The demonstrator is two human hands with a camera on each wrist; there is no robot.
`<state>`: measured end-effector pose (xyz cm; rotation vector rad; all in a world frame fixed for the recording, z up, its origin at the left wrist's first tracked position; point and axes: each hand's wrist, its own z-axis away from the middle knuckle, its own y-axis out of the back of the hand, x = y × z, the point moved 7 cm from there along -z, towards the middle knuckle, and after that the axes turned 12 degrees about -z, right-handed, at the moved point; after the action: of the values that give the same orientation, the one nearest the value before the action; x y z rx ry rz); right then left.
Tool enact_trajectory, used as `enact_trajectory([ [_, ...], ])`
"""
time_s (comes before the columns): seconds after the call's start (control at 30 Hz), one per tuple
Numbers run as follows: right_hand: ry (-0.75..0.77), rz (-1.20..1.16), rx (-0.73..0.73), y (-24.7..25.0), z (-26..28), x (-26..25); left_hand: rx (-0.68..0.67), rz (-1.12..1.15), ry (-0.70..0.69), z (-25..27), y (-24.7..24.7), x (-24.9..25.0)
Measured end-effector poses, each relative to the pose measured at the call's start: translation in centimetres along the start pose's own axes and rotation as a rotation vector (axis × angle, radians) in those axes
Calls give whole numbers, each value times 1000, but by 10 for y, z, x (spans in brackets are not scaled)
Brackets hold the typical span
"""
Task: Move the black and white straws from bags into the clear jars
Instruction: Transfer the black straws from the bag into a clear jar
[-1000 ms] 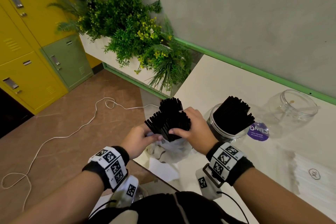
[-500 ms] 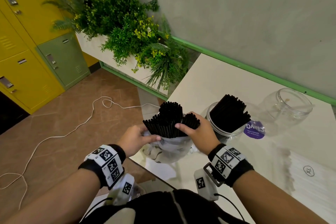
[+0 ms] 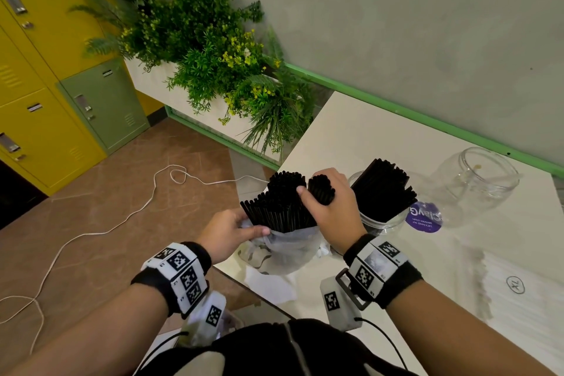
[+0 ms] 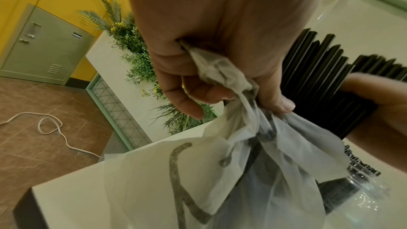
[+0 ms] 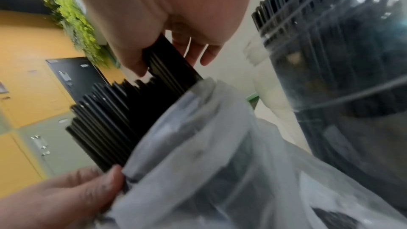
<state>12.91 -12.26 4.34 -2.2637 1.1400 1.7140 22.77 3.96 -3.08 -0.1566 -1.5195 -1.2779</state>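
On the cream surface (image 3: 351, 134) beside yellow lockers (image 3: 36, 137), an "XL" sticker (image 3: 515, 284) shows; the left hand (image 3: 227, 233) pinches the translucent plastic bag (image 3: 290, 250), the right hand's (image 3: 331, 206) grip wrapping black straws (image 3: 320, 194) above it.

The worktop (image 3: 360, 137) lies bare from its far left corner along the wall edge, open room for a hand behind the jars. Near the left edge, the bag (image 3: 290, 250) of black straws (image 3: 280, 201) stands just beside the filled jar (image 3: 378, 217), leaving only a narrow gap taken up by the right hand (image 3: 332, 210). Further right the empty jar (image 3: 476, 180) blocks the wall edge, and plants (image 3: 219, 52) crowd the space beyond the far left corner.
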Motion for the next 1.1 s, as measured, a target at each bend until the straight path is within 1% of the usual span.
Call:
enact_trajectory([
  [0.07, -23, -94, 63, 7, -7, -12, 0, -9, 5, 0, 1, 1],
  [0.17, -78, -294, 145, 21, -18, -28, -5, -36, 4, 0, 1, 0],
  [0.27, -30, -454, 234, 39, -26, -42, -3, -35, 27, -2, -1, -6],
  [0.33, 15, -449, 220, 41, -30, -50, -8, -39, 29, -3, -3, -8],
  [0.4, 30, -427, 188, 36, -31, -51, -8, -54, 30, -3, -3, -6],
  [0.5, 51, -414, 221, 41, -34, -55, -15, -62, 24, -3, -2, -3],
  [0.63, 123, -490, 289, 64, -45, -82, -16, -78, 14, -3, -2, 0],
  [0.7, 147, -522, 292, 75, -51, -93, -16, -82, 1, -4, -1, 0],
  [0.87, 99, -542, 303, 97, -60, -97, -24, -117, -14, -5, -1, 4],
  [0.97, 104, -526, 332, 111, -59, -100, -20, -122, 15, -6, 1, 1],
  [1.1, 212, -475, 407, 143, -56, -110, -30, -132, 43, -9, 0, -6],
])
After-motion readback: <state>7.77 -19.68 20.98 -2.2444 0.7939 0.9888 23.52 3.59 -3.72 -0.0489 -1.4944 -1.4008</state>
